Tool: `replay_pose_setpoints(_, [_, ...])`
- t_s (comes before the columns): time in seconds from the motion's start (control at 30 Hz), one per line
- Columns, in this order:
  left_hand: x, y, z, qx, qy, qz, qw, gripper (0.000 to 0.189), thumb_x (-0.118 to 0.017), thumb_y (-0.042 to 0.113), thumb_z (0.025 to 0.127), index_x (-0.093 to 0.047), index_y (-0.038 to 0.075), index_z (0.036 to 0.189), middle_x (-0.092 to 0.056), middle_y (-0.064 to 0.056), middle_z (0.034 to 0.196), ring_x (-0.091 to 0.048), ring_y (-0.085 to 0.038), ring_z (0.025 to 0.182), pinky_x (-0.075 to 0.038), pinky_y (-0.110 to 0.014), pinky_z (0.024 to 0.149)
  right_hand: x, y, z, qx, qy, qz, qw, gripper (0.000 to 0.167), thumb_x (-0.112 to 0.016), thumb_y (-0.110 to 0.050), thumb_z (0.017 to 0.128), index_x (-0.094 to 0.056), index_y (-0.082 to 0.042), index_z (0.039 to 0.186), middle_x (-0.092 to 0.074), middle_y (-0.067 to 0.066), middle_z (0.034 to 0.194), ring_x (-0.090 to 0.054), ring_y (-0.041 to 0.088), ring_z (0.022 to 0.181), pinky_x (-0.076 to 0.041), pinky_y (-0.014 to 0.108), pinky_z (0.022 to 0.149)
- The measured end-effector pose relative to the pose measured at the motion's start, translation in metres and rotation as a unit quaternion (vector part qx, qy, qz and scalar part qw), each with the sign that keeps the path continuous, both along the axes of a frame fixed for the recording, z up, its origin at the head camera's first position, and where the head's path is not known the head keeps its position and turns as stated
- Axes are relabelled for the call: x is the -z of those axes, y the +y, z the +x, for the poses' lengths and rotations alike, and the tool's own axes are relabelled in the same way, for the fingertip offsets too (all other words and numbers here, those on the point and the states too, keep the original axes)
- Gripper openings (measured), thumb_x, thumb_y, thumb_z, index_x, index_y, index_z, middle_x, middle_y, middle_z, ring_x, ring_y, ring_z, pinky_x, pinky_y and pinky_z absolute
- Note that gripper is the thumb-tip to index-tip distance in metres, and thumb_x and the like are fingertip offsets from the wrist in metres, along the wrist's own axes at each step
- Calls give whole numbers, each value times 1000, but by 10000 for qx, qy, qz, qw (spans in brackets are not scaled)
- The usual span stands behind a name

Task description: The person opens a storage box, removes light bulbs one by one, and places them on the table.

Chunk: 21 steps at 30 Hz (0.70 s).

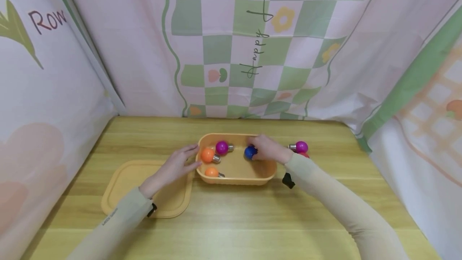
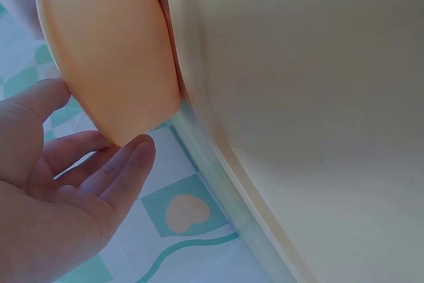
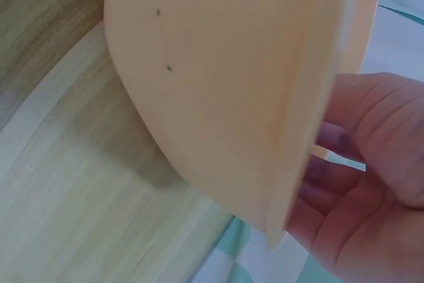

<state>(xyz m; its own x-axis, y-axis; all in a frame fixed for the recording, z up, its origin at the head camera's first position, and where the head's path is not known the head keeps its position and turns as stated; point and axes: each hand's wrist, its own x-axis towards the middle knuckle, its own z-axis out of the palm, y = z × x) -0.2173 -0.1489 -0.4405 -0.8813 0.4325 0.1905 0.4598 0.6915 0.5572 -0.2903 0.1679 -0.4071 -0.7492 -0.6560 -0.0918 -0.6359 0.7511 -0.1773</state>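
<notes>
An orange plastic box (image 1: 236, 180) sits on the table with toy light bulbs inside. My right hand (image 1: 268, 148) reaches over its right end and grips a blue light bulb (image 1: 250, 153) low inside. In the right wrist view the box wall (image 3: 218, 84) hides that bulb and the fingertips of the right hand (image 3: 371, 177). My left hand (image 1: 177, 165) touches the box's left end with thumb and fingers spread along the rim; the left wrist view shows these fingers (image 2: 126, 170) against the wall. Left in the box lie a purple bulb (image 1: 221, 147), an orange bulb (image 1: 207, 155) and another orange bulb (image 1: 211, 172).
A flat orange lid (image 1: 177, 208) lies on the table (image 1: 231, 228), partly under my left forearm. Right of the box, another purple bulb (image 1: 301, 147) lies beside a red one (image 1: 304, 155) partly covered by my right sleeve. Patterned curtains (image 1: 252, 51) stand behind and on both sides.
</notes>
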Motion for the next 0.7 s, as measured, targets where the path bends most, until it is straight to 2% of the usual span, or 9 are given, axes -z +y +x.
replay_pose_setpoints(0.23, [0,0,0,49,4,-6,10000,58,-67,24,95,-48,-8,139,-44,-27,150,-45,-44,138,-38,-56,116,1,3,1,-154,35,-76,9998,27,-80,-7,80,-61,-2,99,-67,9,89,-58,17,78,-54,29,67])
replay_pose_setpoints(0.5, [0,0,0,54,16,40,10000,58,-68,23,94,-48,-9,139,-44,-28,149,-45,-45,138,-38,-55,116,-5,6,8,-217,82,-451,9987,28,-80,-3,79,-64,0,102,-71,12,97,-66,22,88,-61,34,77])
replay_pose_setpoints(0.7, [0,-1,0,60,-19,97,9999,58,-68,23,94,-48,-9,139,-44,-27,150,-45,-45,138,-38,-55,116,-16,7,15,-197,114,-684,9974,30,-79,-1,79,-66,1,106,-73,13,100,-69,25,92,-63,38,81])
